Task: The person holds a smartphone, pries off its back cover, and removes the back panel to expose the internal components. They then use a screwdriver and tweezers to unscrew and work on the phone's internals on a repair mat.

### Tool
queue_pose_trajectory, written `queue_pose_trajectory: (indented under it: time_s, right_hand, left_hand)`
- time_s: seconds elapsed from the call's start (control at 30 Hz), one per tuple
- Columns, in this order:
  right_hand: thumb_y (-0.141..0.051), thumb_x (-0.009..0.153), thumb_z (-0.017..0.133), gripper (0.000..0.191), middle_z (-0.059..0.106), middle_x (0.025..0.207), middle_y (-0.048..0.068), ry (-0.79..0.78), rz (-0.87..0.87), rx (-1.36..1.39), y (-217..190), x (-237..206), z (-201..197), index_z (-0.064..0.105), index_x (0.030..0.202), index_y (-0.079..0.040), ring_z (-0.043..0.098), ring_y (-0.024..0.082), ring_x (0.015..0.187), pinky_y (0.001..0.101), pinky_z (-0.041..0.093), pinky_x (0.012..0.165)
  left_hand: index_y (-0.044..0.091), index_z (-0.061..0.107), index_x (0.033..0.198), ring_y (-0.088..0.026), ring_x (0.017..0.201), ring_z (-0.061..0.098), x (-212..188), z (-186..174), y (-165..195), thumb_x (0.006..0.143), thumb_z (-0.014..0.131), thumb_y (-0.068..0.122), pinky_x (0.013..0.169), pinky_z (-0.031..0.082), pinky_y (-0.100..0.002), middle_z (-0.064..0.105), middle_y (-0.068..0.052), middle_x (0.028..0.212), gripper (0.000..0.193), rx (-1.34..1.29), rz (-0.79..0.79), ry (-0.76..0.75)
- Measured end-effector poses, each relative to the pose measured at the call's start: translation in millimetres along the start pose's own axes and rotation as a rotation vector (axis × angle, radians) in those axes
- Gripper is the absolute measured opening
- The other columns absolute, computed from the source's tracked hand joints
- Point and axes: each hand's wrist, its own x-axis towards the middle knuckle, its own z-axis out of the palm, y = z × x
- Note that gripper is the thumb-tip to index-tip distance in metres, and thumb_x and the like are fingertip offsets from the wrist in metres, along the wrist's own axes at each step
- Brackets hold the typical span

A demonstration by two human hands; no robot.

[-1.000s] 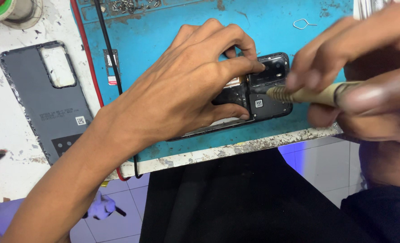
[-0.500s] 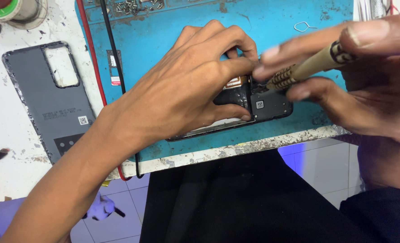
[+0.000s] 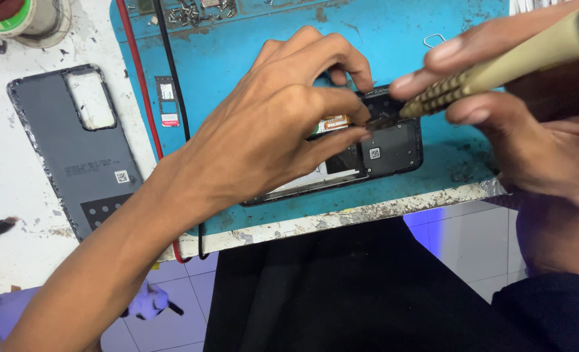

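Raised higher now, right hand (image 3: 531, 124) pinches the screwdriver (image 3: 498, 68); left hand (image 3: 270, 130) grips the opened phone (image 3: 387, 150).

Left hand (image 3: 270, 130): bare, no glove, no ring visible.
Left forearm: bare, no sleeve in view.
Right hand (image 3: 524, 124): bare, short trimmed nails.
Right sleeve (image 3: 550, 313): dark navy fabric.
Lap: black garment.

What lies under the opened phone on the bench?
The opened phone lies on a blue work mat. The left hand covers the phone's left part, hiding what lies beneath there.
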Motion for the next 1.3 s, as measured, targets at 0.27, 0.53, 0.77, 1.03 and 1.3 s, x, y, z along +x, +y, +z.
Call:
queue_pose_trajectory:
  time_s: [0.27, 0.53, 0.77, 1.03, 1.3]
  right_hand:
    - [-0.02, 0.115, 0.058, 0.027, 0.072, 0.115, 0.014, 0.138, 0.025, -0.049, 33, -11, -1, 0.058, 0.136, -0.003, 0.075, 0.025, 0.105, 0.0361, 0.066, 0.095]
    - [-0.018, 0.111, 0.061, 0.031, 0.07, 0.116, 0.016, 0.143, 0.06, -0.138, 42, -11, -2, 0.056, 0.137, -0.002, 0.074, 0.026, 0.104, 0.0363, 0.065, 0.091]
    - [-0.016, 0.108, 0.064, 0.035, 0.068, 0.117, 0.017, 0.14, 0.073, -0.175, 45, -13, -2, 0.055, 0.138, -0.001, 0.073, 0.027, 0.103, 0.0366, 0.065, 0.088]
    - [-0.014, 0.105, 0.067, 0.04, 0.066, 0.118, 0.019, 0.114, 0.137, -0.336, 46, -22, -10, 0.053, 0.139, 0.0, 0.072, 0.028, 0.103, 0.0368, 0.064, 0.084]
    - [-0.012, 0.101, 0.071, 0.045, 0.064, 0.118, 0.021, -0.123, 0.402, -0.803, 57, -35, -49, 0.051, 0.14, 0.002, 0.071, 0.029, 0.102, 0.0371, 0.063, 0.08]
  left_hand:
    - [-0.001, 0.075, 0.103, -0.031, 0.111, 0.06, 1, -47, 18, 0.095, 0.08, 0.008, 0.095, 0.048, -0.047, 0.062, -0.014, 0.114, 0.013, 0.406, 0.07, 0.078]
    - [-0.001, 0.078, 0.1, -0.037, 0.076, 0.067, -10, -80, 29, 0.085, 0.083, 0.008, 0.069, 0.051, -0.047, 0.07, -0.019, 0.079, 0.019, 0.663, -0.332, -0.083]
    - [-0.004, 0.079, 0.097, -0.038, 0.073, 0.068, -14, -80, 25, 0.081, 0.084, 0.009, 0.067, 0.053, -0.045, 0.07, -0.023, 0.081, 0.021, 0.758, -0.302, -0.115]
    - [-0.003, 0.078, 0.092, -0.039, 0.077, 0.067, -11, -80, 28, 0.075, 0.085, 0.009, 0.068, 0.053, -0.046, 0.069, -0.022, 0.084, 0.021, 0.781, -0.302, -0.142]
    - [-0.007, 0.068, 0.078, -0.041, 0.077, 0.063, -22, -79, 24, 0.074, 0.086, 0.007, 0.067, 0.05, -0.049, 0.064, -0.023, 0.083, 0.023, 0.72, -0.254, -0.079]
